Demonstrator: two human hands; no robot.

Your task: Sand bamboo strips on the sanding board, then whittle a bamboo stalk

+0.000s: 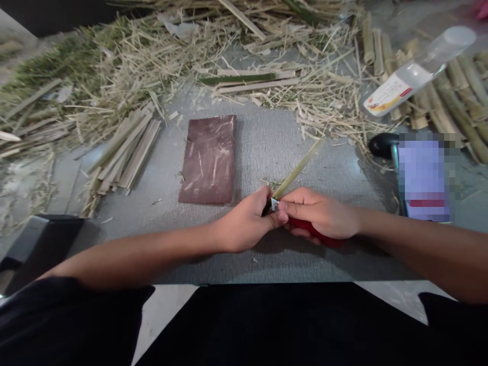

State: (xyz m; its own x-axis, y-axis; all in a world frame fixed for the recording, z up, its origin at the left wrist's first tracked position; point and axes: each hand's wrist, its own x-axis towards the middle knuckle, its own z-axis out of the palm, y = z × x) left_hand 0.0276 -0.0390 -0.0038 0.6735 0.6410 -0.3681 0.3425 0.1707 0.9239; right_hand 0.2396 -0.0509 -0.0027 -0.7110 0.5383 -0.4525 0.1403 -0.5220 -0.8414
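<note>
My left hand (pixel 253 219) is closed around the near end of a thin green-yellow bamboo strip (pixel 299 169), which slants up and away to the right. In my right hand (pixel 318 211) is a red-handled knife (pixel 331 240). A short piece of its bright blade (pixel 274 204) shows at the strip, close to my left thumb. The two hands meet just above the table near its front edge. Small green shavings (pixel 274 183) show just beyond my fingers. To the left of my hands lies a worn brown leather-like pad (pixel 209 160).
A bundle of split strips (pixel 127 150) lies at left, beside a dark box (pixel 43 249). Heaped shavings (pixel 125 66) cover the far side. At right are a clear bottle (pixel 419 71), bamboo pieces (pixel 453 96), a phone-like device (pixel 423 178) and a black rounded object (pixel 382 146).
</note>
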